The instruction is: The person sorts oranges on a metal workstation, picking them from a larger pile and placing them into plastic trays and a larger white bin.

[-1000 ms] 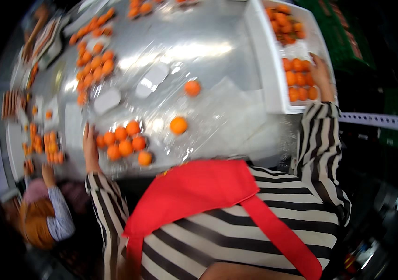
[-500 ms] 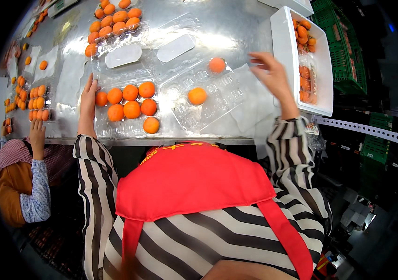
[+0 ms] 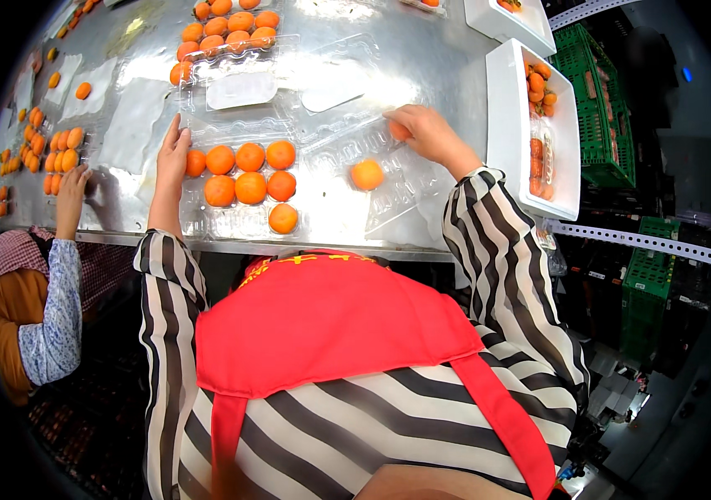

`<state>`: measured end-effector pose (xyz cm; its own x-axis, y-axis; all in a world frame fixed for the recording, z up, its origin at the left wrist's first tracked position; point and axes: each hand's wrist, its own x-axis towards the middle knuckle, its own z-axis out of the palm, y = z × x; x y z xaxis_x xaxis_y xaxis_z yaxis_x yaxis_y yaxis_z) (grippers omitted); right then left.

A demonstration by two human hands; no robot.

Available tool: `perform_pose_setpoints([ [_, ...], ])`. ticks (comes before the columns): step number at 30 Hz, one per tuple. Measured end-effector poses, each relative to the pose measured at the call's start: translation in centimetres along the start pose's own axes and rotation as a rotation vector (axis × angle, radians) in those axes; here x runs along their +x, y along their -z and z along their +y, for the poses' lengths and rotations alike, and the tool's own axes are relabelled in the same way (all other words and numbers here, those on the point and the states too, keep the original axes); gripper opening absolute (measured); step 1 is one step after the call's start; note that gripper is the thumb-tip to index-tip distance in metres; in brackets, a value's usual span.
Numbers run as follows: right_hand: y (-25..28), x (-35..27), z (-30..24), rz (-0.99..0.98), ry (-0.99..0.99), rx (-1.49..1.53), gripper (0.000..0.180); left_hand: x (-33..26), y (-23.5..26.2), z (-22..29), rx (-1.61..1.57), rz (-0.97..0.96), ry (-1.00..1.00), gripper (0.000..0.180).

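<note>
My left hand [image 3: 174, 157] lies along the left edge of a clear plastic tray [image 3: 234, 225], its fingers stretched out and upright beside a mandarin [image 3: 195, 163]. Several mandarins sit in this tray in rows, with a single one [image 3: 283, 218] at the near right. To the right of it lies another clear moulded plastic piece [image 3: 393, 196], tilted, with one mandarin [image 3: 367, 175] on it. Near that piece's far right, my right hand [image 3: 429, 137] closes its fingers over a mandarin [image 3: 398, 130], which they partly cover.
A tray of mandarins [image 3: 239, 39] stands farther back, with white oval labels [image 3: 242, 90] nearer. White foam boxes [image 3: 573, 150] with fruit line the right side, beside green crates [image 3: 609, 158]. At left, a co-worker's hand [image 3: 72, 193] touches other fruit.
My right hand has moved left and closed over the mandarin it was apart from. My left hand stays at the tray's edge. The whole view has shifted slightly.
</note>
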<state>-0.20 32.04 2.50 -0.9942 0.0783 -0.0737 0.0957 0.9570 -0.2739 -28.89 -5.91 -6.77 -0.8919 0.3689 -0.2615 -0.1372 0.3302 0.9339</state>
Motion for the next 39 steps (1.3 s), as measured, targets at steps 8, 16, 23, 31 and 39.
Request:
perform_pose_setpoints([
  [8,2.2,-1.6,-2.2,0.267,-0.139,0.280,0.054,-0.5,0.6,-0.3,-0.025,0.006,0.004,0.054],
  [16,5.1,-3.7,-7.3,0.588,-0.164,0.649,0.058,0.2,0.4,-0.4,-0.009,-0.019,-0.009,0.055],
  [23,4.9,-4.5,-8.5,0.684,-0.118,1.073,0.062,-0.1,0.3,0.1,-0.011,-0.020,0.007,0.055],
  [31,5.5,-5.3,-9.4,0.770,-0.073,1.128,0.060,0.0,0.3,-0.2,-0.006,-0.023,-0.015,0.054],
  [39,5.9,-6.7,-9.2,0.912,-0.126,0.930,0.059,0.7,0.9,-1.5,0.005,-0.021,-0.014,0.054],
])
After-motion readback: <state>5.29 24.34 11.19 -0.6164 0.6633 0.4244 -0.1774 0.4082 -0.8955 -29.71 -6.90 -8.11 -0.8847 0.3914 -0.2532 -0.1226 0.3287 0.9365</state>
